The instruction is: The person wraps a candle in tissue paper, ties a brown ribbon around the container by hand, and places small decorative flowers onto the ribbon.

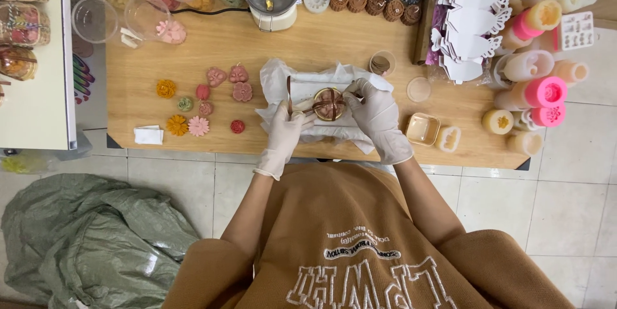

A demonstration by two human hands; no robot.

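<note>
Holding the round brown piece [329, 104] between us, our left hand [287, 130] grips perhaps a thin tool [289, 95]; our right hand [378, 116] pinches its right edge.

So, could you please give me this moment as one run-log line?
left hand: holds thin tool | right hand: steadies round brown piece | under: white paper | surface: wooden table
</note>
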